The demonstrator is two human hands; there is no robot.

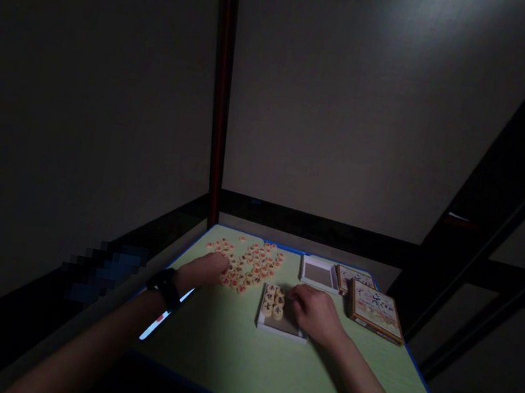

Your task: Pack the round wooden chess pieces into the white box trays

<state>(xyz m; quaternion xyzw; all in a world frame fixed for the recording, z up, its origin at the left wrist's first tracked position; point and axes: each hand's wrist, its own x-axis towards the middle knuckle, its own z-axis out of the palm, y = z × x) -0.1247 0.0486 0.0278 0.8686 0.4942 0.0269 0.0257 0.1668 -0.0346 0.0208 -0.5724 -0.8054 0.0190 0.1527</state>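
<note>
Round Chinese chess pieces (255, 264) with red or black characters lie scattered in a loose pile on the table's far left part. My left hand (209, 270), a dark watch on its wrist, is at the pile's near left edge with its fingers curled; what they hold is hidden. A shallow white-edged box tray (287, 327) stands nearer, with several black-lettered pieces (274, 301) in two columns on its left side. Over the tray's right side, my right hand (316, 311) is closed, fingertips beside the pieces; anything in its pinch is hidden.
Another white-edged box tray (320, 274) sits at the back. Beside it are two printed box lids (377, 309) (354, 279), partly overlapping. A lit phone (156, 325) lies at the left edge of the green table (223, 359) with blue edging. Walls (335, 101) rise behind and left.
</note>
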